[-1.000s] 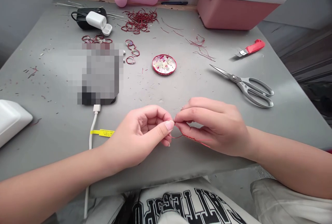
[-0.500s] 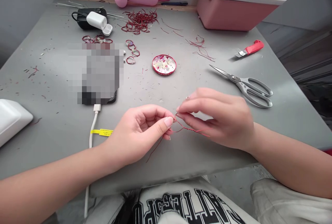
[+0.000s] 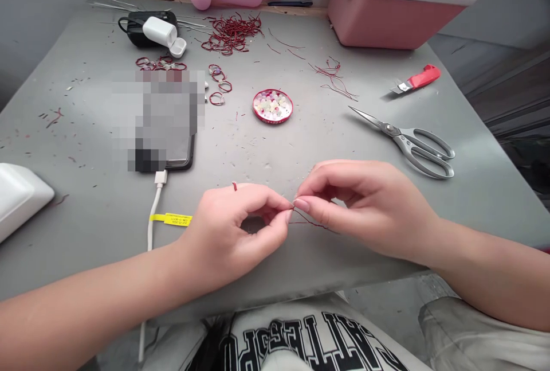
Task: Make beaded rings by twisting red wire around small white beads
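Thumb and forefinger of my left hand (image 3: 244, 225) pinch a thin dark red cord (image 3: 310, 221) over the front of the table. My right hand (image 3: 365, 204) pinches the same cord just beside them, and the fingertips of both hands nearly meet. A twisted stretch of the cord slants down to the right below my right thumb. A short piece of red cord shows at the back of my left hand. Beyond the hands lies a round red-rimmed dish (image 3: 272, 107) of small pale and pink beads. Small red cord loops with beads (image 3: 220, 82) lie left of it.
Open-handled scissors (image 3: 410, 140) and a red cutter (image 3: 416, 80) lie at the right. A pink bin (image 3: 382, 15) stands behind. At the left are a phone (image 3: 183, 156), its white cable (image 3: 151, 227) and a white object (image 3: 21, 199). A cord pile (image 3: 234, 32) lies farther back.
My left fingers have turned and now point right, pinching the cord. My right hand has lowered slightly, its thumb and forefinger closed on the cord. The hanging left cord end is no longer visible.
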### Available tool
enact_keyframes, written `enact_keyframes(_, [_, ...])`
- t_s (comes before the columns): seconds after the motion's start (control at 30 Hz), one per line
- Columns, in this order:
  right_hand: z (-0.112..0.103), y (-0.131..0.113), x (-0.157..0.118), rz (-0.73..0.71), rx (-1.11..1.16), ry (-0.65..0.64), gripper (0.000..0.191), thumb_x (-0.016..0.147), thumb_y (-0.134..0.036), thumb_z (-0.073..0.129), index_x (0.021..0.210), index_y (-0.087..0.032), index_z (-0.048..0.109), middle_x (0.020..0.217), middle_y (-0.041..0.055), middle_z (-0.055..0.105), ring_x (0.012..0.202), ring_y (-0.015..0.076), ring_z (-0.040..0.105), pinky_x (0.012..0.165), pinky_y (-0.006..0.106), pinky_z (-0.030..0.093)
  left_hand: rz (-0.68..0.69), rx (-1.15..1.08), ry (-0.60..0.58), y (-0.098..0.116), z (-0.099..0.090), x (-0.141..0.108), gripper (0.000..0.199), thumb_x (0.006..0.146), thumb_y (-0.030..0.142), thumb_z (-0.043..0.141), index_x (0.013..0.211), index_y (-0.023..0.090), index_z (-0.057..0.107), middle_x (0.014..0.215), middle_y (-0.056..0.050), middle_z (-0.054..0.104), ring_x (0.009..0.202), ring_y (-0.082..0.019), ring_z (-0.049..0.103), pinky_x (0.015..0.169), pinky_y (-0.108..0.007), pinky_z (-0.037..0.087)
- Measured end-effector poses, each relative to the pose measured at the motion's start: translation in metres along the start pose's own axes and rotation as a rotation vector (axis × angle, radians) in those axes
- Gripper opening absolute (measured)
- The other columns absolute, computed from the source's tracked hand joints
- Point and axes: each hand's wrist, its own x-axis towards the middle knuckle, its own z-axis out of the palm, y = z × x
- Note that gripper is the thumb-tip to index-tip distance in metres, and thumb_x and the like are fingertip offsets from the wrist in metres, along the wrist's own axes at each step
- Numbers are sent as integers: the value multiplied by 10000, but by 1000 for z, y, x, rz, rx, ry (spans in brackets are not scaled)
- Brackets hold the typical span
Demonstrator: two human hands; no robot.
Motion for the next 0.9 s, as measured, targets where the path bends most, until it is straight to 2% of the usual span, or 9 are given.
enact_keyframes(0.07, [6,0,-4,-297,-260,142,131,861,-122,583,757,-184,633,615,-7,578,556,89,496,513,227,418,-67,-30,-6,1,0,0,112,768,70,636,768,170,687,632,47,715,496,-58,600,525,-141,515])
enact_keyframes(0.13, [10,1,-7,-518,-454,225,156,847,-65,582,748,-179,619,586,0,552,545,101,461,507,250,402,-112,-58,-19,1,-1,0,107,775,75,632,778,161,696,663,37,730,536,-61,630,545,-129,526])
enact_keyframes(0.2, [12,3,-9,-647,-579,264,168,829,-41,595,737,-181,611,546,-3,519,517,109,414,481,269,376,-161,-95,-33,1,-1,0,102,792,92,622,786,160,698,688,32,736,572,-65,649,553,-123,527])
enact_keyframes(0.33, [12,8,-6,-815,-711,272,161,790,-43,647,732,-191,619,504,-19,471,489,114,349,447,294,313,-315,-212,-65,0,-1,1,84,819,148,616,791,164,694,698,27,727,603,-72,654,536,-121,517])
enact_keyframes(0.47, [14,12,-3,-856,-809,302,225,764,-31,665,624,-186,581,496,-11,460,521,124,342,459,299,317,-478,-368,-86,0,-2,3,80,819,204,642,783,146,683,682,11,716,627,-91,668,569,-142,546])
enact_keyframes(0.53, [16,14,-2,-843,-852,323,182,768,-47,670,663,-180,603,520,-6,477,546,127,351,472,290,350,-529,-458,-85,-1,-3,5,98,828,221,643,790,139,679,681,6,714,636,-98,676,601,-160,569])
enact_keyframes(0.63, [17,15,-1,-814,-893,396,105,765,-78,683,771,-173,639,594,17,530,593,138,393,500,289,402,-561,-572,-71,-1,-4,8,99,835,223,651,814,135,691,692,6,720,668,-100,691,663,-176,594])
enact_keyframes(0.77, [17,16,1,-769,-910,480,129,748,-85,682,796,-197,640,738,57,611,679,164,467,586,322,477,-593,-683,-21,-2,-4,10,80,802,201,704,853,140,716,749,6,751,695,-97,711,695,-172,604])
enact_keyframes(0.9, [16,17,2,-739,-858,441,81,780,-121,668,826,-185,649,792,78,631,725,185,505,630,349,512,-614,-733,-16,-4,-4,10,140,769,188,745,898,141,719,844,-20,778,790,-131,733,739,-198,615])
